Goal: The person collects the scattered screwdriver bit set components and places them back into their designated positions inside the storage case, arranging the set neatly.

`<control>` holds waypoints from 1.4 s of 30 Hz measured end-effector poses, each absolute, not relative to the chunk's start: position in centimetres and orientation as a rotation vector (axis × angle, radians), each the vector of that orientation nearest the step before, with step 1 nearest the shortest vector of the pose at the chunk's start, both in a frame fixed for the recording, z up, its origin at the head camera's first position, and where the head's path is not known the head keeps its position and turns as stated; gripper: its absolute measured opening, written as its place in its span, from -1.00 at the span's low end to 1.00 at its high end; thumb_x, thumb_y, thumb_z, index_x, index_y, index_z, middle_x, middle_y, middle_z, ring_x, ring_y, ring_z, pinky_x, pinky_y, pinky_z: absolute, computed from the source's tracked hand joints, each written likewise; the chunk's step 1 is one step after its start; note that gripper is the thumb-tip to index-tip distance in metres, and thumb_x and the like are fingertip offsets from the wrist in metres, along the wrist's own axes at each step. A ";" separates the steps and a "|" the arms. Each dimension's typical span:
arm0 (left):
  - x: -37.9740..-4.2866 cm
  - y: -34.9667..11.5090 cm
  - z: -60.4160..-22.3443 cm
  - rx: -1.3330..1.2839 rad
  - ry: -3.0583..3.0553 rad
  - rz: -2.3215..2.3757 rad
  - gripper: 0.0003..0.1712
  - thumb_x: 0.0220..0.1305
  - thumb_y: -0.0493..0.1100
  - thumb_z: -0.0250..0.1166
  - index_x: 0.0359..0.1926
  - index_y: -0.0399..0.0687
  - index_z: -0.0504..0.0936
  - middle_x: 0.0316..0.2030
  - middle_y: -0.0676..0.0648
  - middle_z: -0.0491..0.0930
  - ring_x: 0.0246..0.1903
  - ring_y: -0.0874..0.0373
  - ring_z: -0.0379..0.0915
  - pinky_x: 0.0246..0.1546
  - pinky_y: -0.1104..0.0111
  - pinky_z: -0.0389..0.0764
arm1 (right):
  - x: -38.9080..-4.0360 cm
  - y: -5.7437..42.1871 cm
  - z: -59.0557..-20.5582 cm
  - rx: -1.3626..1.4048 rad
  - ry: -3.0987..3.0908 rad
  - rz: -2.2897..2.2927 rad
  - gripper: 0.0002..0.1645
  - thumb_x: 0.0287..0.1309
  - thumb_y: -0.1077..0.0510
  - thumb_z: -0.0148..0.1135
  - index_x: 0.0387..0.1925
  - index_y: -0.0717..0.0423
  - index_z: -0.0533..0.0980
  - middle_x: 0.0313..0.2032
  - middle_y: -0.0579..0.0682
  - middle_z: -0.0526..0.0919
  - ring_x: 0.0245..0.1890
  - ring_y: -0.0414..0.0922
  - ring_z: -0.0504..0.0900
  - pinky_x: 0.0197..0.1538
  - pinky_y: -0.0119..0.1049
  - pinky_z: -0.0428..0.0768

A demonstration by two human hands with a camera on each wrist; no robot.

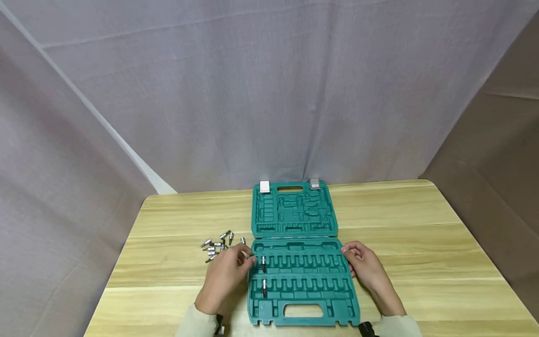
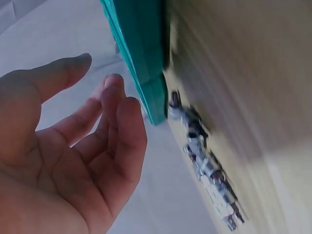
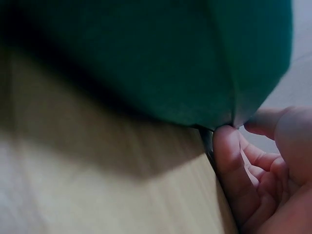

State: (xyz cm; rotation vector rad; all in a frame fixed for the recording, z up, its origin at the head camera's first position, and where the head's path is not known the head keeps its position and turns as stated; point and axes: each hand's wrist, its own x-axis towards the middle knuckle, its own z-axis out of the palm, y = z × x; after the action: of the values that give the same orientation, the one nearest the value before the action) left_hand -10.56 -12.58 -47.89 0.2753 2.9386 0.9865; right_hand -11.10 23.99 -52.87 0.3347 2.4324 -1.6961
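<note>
A green plastic tool case (image 1: 313,296) lies unfolded on the table, its slotted half nearer me. One bit socket (image 1: 263,264) sits in the upper row of slots, and another bit socket (image 1: 264,288) in the lower row, both toward the left. My left hand (image 1: 227,274) hovers at the case's left edge; in the left wrist view its fingers are loosely bent, thumb apart, holding nothing. At the right edge, my right hand (image 1: 367,267) pinches the case's rim between thumb and finger. Loose bit sockets (image 2: 209,168) lie in a pile left of the case.
The wooden table (image 1: 421,262) extends on both sides of the case. Behind the case's lid (image 1: 271,229) hangs a grey cloth (image 1: 236,117). Two latches, one pale (image 1: 264,186) and one grey (image 1: 314,183), stand at the lid's far edge.
</note>
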 end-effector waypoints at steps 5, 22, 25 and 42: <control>-12.2 -13.4 -47.9 0.204 2.984 0.955 -0.85 0.37 -0.11 0.46 -0.13 -0.06 0.76 -0.47 0.10 0.67 -0.55 0.32 0.49 -0.58 0.35 0.49 | -11.1 23.9 -52.9 0.330 2.450 -1.693 -0.69 0.60 0.14 0.12 0.11 0.34 0.50 -0.40 0.00 0.54 -0.52 -0.17 0.52 -0.45 -0.32 0.63; -14.5 -14.0 -49.7 0.081 3.005 0.794 -0.63 0.28 -0.11 0.52 0.06 -0.13 0.75 -0.47 0.09 0.68 -0.55 0.23 0.44 -0.57 0.31 0.44 | -11.1 24.0 -53.3 0.343 2.439 -1.694 -0.67 0.58 0.09 0.17 0.11 0.30 0.51 -0.38 0.00 0.56 -0.53 -0.17 0.53 -0.45 -0.32 0.62; -14.6 -13.9 -49.8 0.072 2.997 0.800 -0.62 0.28 -0.11 0.53 0.07 -0.12 0.75 -0.48 0.10 0.66 -0.56 0.22 0.42 -0.59 0.31 0.43 | -11.1 24.0 -53.2 0.348 2.446 -1.692 -0.67 0.58 0.09 0.17 0.10 0.30 0.51 -0.38 0.00 0.56 -0.54 -0.16 0.53 -0.46 -0.32 0.62; -15.2 -13.4 -50.2 0.035 2.954 0.818 -0.80 0.40 -0.12 0.43 -0.03 -0.07 0.77 -0.28 -0.03 0.77 -0.59 0.18 0.42 -0.66 0.30 0.40 | -11.0 23.9 -52.9 0.345 2.479 -1.656 -0.68 0.58 0.08 0.18 0.09 0.28 0.51 -0.39 -0.01 0.56 -0.54 -0.16 0.54 -0.46 -0.31 0.62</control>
State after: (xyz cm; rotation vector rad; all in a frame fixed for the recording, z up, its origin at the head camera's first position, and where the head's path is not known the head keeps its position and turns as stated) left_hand -15.19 -13.44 -50.15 0.0347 2.9538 0.8180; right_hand -10.97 23.92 -52.94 0.3447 2.4790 -1.6564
